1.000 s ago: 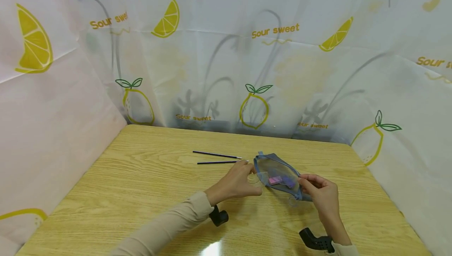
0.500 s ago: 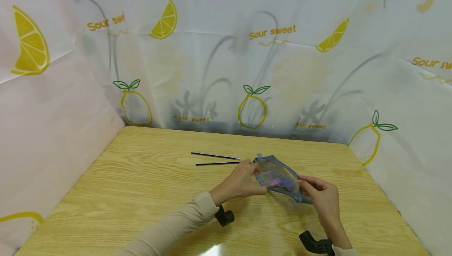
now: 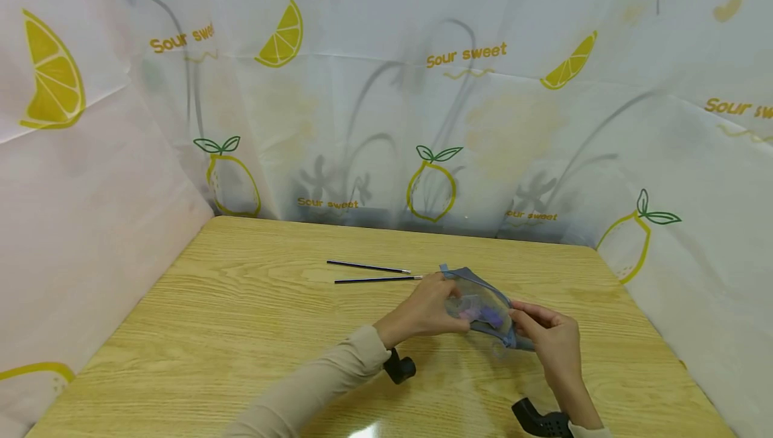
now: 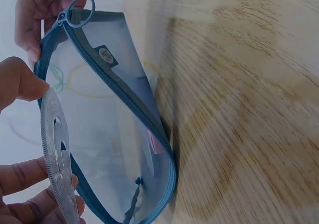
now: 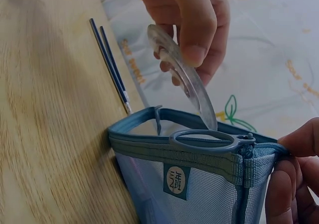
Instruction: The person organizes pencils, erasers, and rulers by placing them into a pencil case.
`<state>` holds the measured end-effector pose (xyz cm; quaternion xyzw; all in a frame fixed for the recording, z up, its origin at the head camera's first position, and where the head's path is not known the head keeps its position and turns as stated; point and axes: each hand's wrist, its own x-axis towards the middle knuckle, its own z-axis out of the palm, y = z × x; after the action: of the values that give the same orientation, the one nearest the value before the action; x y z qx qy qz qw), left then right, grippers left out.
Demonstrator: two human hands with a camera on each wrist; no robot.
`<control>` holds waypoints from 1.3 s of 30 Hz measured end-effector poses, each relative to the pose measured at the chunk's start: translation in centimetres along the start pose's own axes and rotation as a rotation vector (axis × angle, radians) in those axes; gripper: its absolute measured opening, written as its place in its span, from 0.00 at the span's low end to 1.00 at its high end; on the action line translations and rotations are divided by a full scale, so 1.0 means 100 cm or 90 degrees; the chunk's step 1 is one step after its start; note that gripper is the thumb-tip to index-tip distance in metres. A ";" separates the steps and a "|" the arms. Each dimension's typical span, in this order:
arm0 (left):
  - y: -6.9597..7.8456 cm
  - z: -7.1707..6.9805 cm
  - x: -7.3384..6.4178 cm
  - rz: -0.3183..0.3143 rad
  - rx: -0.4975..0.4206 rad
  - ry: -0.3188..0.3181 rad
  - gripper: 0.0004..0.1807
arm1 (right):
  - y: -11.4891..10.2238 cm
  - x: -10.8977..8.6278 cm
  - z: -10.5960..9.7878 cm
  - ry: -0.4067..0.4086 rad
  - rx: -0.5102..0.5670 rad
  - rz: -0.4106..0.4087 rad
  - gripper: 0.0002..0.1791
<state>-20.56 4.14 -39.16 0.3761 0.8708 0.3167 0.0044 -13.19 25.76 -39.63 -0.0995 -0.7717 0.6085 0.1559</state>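
Observation:
My left hand (image 3: 425, 307) pinches a clear plastic protractor (image 4: 57, 157) between thumb and fingers. In the right wrist view the protractor's lower tip is at the mouth of a blue mesh zipper pouch (image 5: 209, 174), which is unzipped and gaping. At the zipper end, my right hand (image 3: 552, 334) pinches the pouch's edge. A round zipper pull ring (image 5: 204, 140) lies over that rim. Pink and purple items (image 3: 492, 317) show through the mesh at the bottom of the pouch; what they are is unclear.
Two slim dark blue pencil-like sticks with pale ends, one farther back (image 3: 368, 266) and one nearer (image 3: 377, 280), lie left of the pouch. The wood-grain table (image 3: 211, 331) is bounded at the back and sides by a lemon-print curtain (image 3: 362, 89).
My left hand has moved right with the protractor, from beside the pouch to its opening. The right hand has stayed on the pouch's edge.

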 end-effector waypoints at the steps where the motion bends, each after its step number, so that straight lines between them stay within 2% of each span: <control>1: 0.000 0.001 0.001 -0.003 0.002 -0.003 0.23 | 0.000 0.000 0.000 0.000 0.000 0.000 0.15; 11: -0.002 0.010 0.008 -0.007 0.030 -0.003 0.23 | 0.000 -0.002 -0.002 -0.002 -0.006 -0.010 0.15; 22: -0.006 0.020 0.015 -0.022 0.040 -0.020 0.24 | -0.001 -0.002 -0.002 -0.006 -0.008 -0.008 0.15; 33: -0.008 0.029 0.025 0.005 0.034 -0.023 0.23 | -0.003 -0.002 -0.001 -0.010 0.001 -0.001 0.15; 39: -0.009 0.035 0.029 -0.002 0.024 -0.016 0.22 | -0.002 -0.003 0.000 -0.009 -0.001 -0.005 0.15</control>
<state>-22.32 7.49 -41.77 0.3786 0.8771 0.2953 0.0083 -12.91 25.63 -39.47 -0.0923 -0.7736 0.6081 0.1523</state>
